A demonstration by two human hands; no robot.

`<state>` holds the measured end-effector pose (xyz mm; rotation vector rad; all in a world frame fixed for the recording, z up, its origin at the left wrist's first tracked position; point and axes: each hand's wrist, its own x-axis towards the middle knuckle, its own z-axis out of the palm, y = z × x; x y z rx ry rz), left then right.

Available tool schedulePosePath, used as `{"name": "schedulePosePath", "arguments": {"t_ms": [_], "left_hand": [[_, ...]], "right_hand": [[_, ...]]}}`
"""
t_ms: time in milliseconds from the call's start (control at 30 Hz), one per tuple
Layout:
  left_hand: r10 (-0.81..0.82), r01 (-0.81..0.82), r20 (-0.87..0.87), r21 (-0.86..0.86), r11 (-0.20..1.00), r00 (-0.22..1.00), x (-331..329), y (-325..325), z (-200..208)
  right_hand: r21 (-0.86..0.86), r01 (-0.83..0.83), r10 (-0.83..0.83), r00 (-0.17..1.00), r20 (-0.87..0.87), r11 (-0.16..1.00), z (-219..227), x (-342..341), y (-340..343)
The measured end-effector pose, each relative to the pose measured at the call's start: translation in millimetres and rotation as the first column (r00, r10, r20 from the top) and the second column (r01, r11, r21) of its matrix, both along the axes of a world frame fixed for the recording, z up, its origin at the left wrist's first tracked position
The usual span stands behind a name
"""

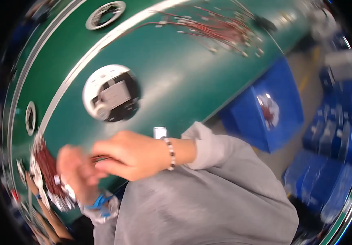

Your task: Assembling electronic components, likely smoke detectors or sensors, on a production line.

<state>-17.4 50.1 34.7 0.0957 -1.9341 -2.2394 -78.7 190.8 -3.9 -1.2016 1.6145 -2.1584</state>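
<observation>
My right hand [133, 157], with a beaded bracelet on its wrist, is closed, pinching thin dark red wires [99, 157] between thumb and fingers. Facing it, my left hand [78, 171] is close to the same wires. Motion smears its fingers, so their grip does not show. Just beyond both hands, a round white housing [94, 83] with a black section and a grey box-shaped part lies on the green table [172, 90]. A bundle of dark red wires [47, 163] with white ends lies left of my left hand.
More red wires with pale connectors [225, 32] spread across the far table. White rings [104, 15] lie beyond a pale rail. A blue bin [280, 102] holding a clear bag stands right of the table edge, with several blue boxes [319, 179] farther right. Another person's arm [47, 212] reaches in lower left.
</observation>
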Motion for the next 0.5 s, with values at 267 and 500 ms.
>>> {"name": "schedulePosePath", "arguments": {"t_ms": [267,500], "left_hand": [[0.032,-0.043,-0.081,-0.150,0.988,0.996,-40.3,-44.6,-24.3],[-0.250,0.172,-0.179,-0.367,0.914,0.951,-155.6,-63.6,-93.0]], "right_hand": [[0.337,0.126,-0.122,0.992,-0.034,0.933,10.8,-30.2,13.7],[0.600,0.538,-0.307,0.839,-0.449,0.593,11.4,-105.4,6.8]]}}
